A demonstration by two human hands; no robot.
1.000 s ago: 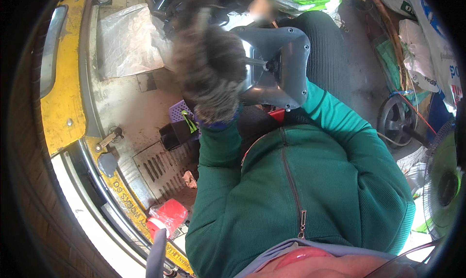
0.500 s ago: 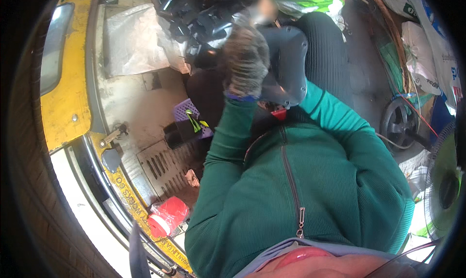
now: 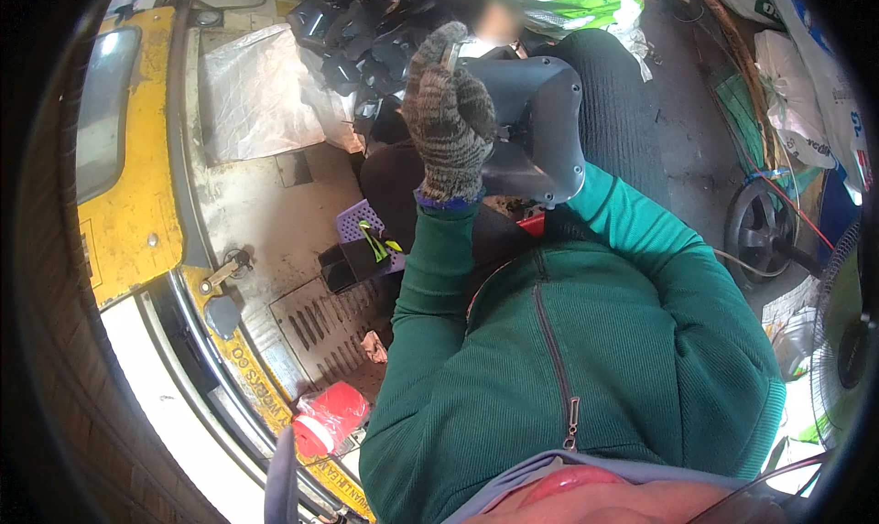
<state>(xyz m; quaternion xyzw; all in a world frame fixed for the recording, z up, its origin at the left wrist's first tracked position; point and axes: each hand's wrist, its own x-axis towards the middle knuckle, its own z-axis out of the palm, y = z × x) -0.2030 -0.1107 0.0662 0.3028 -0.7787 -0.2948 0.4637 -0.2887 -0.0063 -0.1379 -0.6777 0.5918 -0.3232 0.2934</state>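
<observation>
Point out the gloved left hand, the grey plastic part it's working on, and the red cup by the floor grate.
gloved left hand (image 3: 449, 121): head view, back of the knit glove.
grey plastic part (image 3: 540, 126): head view, its flat face.
red cup (image 3: 330, 417): head view, its side wall.

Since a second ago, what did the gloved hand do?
The gloved left hand swung from left of the grey plastic part to just in front of it, fingers now pinching something small up top. The red cup and purple basket kept their places. The right hand is hidden.
</observation>
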